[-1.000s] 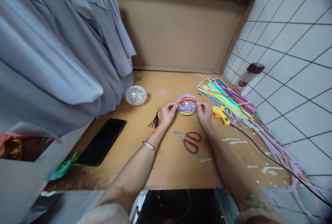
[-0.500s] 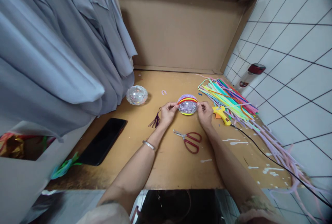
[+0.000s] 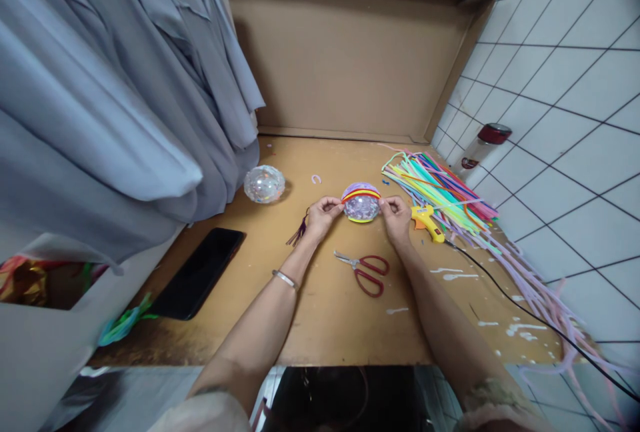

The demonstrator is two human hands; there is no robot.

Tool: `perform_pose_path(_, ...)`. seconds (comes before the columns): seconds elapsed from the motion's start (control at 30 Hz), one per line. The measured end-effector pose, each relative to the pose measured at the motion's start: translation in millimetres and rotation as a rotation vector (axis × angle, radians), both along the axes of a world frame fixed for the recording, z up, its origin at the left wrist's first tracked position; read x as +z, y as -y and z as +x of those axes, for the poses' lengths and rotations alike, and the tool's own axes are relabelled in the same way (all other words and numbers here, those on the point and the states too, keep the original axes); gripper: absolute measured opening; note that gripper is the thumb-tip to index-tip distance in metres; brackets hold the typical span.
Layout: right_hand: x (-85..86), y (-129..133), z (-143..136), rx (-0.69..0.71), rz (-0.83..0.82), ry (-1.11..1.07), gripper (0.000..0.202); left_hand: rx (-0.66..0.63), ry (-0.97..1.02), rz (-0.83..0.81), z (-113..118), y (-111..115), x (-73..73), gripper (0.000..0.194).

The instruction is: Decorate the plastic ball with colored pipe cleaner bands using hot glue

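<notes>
A clear round ball (image 3: pixel 361 208) sits between my two hands, its top covered in purple, with a red pipe cleaner (image 3: pixel 356 193) and a yellow band across it and another yellow band near its bottom. My left hand (image 3: pixel 323 217) is closed in a pinch at the red pipe cleaner's left end, against the ball's side. At the opposite side, my right hand (image 3: pixel 397 220) pinches its right end. Fingertips partly hide both ends. Scissors with red handles (image 3: pixel 371 273) lie in front of the ball. A dark purple tassel (image 3: pixel 299 232) pokes out beside my left hand.
A yellow glue gun (image 3: pixel 428 222) lies right of my right hand, its black cord trailing off. Beyond it are piled coloured pipe cleaners (image 3: pixel 440 185) and a bottle (image 3: pixel 479 150) by the tiled wall. Another clear ball (image 3: pixel 265 184) and a black phone (image 3: pixel 199 274) are leftward. Cardboard (image 3: pixel 350 59) stands behind.
Both hands stay pinched at the ball's sides. My left hand and forearm have shifted very slightly left; the ball has barely moved.
</notes>
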State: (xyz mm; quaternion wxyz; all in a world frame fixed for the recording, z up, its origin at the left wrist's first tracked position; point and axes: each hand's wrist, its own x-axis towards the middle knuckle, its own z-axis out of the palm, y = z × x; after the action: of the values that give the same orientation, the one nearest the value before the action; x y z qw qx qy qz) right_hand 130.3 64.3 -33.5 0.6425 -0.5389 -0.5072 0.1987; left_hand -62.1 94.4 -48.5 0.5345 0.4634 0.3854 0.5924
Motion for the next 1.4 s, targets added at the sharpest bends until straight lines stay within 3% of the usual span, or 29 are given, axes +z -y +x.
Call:
perform_pose_path(0.33, 0.9, -1.1, -0.6, 0.010, 0.006, -0.013, 0.039, -0.020, -0.003, -0.004, 0.3, 2.9, 1.9, 0.031)
perform_pose_path(0.63, 0.9, -1.1, -4.4, 0.000, 0.013, -0.024, 0.040, 0.048, -0.159, 0.032, -0.4, 4.7, 3.9, 0.012)
perform_pose_path(0.9, 3.9, 0.8, -7.1, 0.021, 0.020, 0.009, 0.038, 0.048, -0.249, 0.054, -3.1, 12.2, 16.0, 0.046)
perform_pose_path(1.1, 6.3, 5.0, -13.5, 0.013, 0.049, 0.033, 0.036, 0.132, -0.345, 0.068, -1.8, 14.1, 20.6, 0.043)
perform_pose_path(1.4, 2.9, 7.2, -16.9, -0.007, 0.037, 0.068, 0.031, 0.125, -0.344, 0.057, -0.7, 14.8, 23.0, 0.045)
